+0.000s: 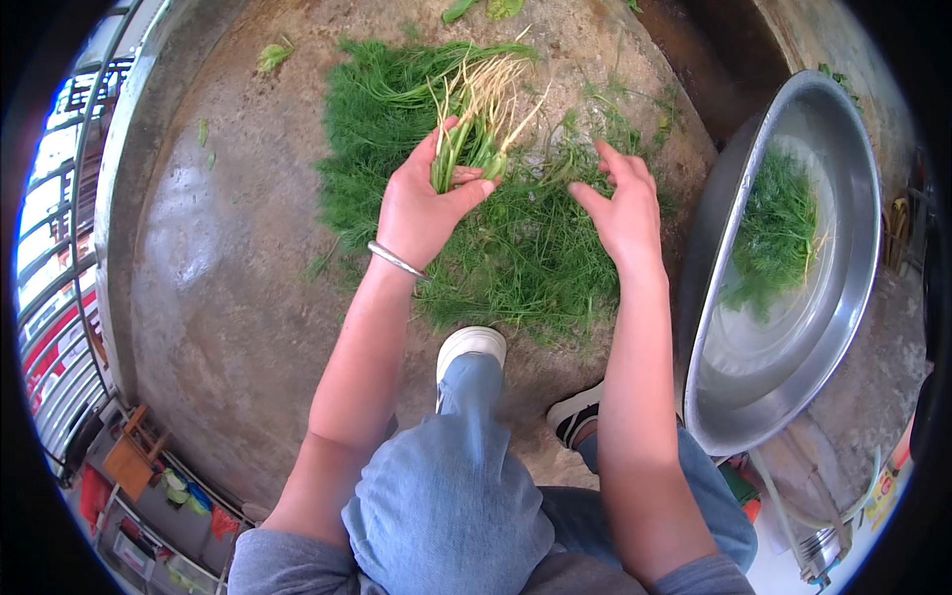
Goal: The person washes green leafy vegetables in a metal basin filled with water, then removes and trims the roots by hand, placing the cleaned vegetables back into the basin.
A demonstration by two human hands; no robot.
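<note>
My left hand [439, 193], with a silver bangle at the wrist, is closed around a bunch of feathery green herbs [465, 149], which looks like dill. Pale roots stick up out of the fist. My right hand [621, 190] is to the right of the bunch, its thumb and fingers apart, with nothing seen between them. Below and around both hands, a spread of loose feathery herbs [520, 256] lies on the wet concrete floor, with a thicker pile [357, 134] at the upper left.
A large metal basin [855, 312] stands at the right, with water and a rooted herb bunch [777, 223] in it. Loose leaves [274, 56] are scattered on the concrete floor [238, 245]. Metal railings [56, 275] run along the left. Below the basin lies a hose [788, 513].
</note>
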